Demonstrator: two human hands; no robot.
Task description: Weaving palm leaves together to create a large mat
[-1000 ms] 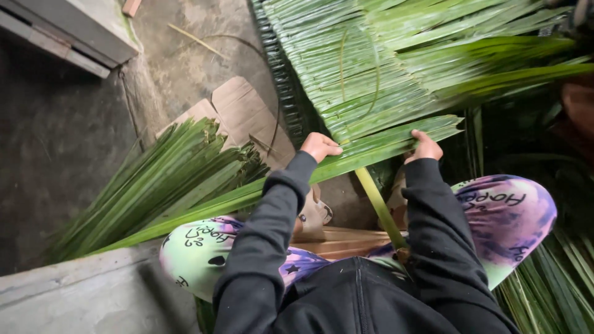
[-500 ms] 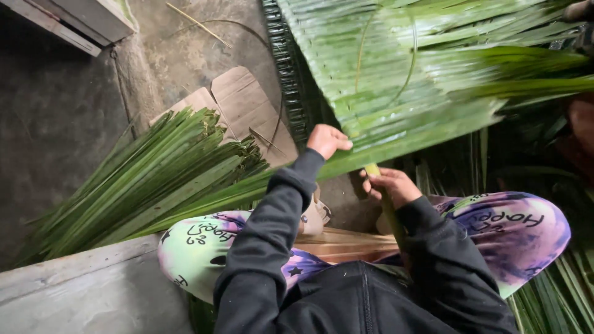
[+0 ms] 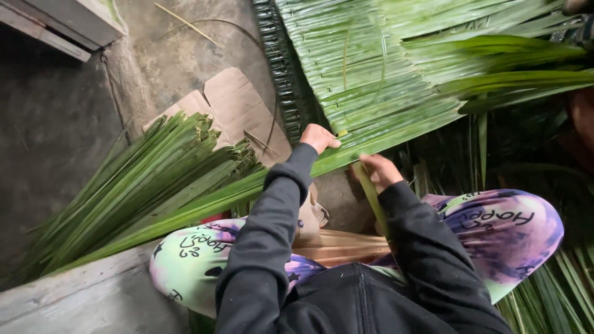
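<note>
A wide mat of green palm leaves [image 3: 377,74] lies side by side in front of me. My left hand [image 3: 319,137] rests on its near edge, fingers pressed on the lowest long leaf [image 3: 204,201], which runs off to the left. My right hand [image 3: 378,171] is closed on a narrow green leaf strip [image 3: 371,198] that comes down toward my lap. Both arms wear dark sleeves; my knees are in patterned purple and green trousers.
A pile of loose green leaves [image 3: 133,192] lies at the left on the concrete floor. Brown cardboard pieces [image 3: 232,108] lie beyond it. A dark woven edge [image 3: 281,68] borders the mat. More leaves [image 3: 557,291] lie at the lower right. A concrete ledge [image 3: 74,300] is lower left.
My right hand left the mat's edge, moved left and down, and now grips the narrow strip. My left hand stayed on the edge. The view shifted slightly.
</note>
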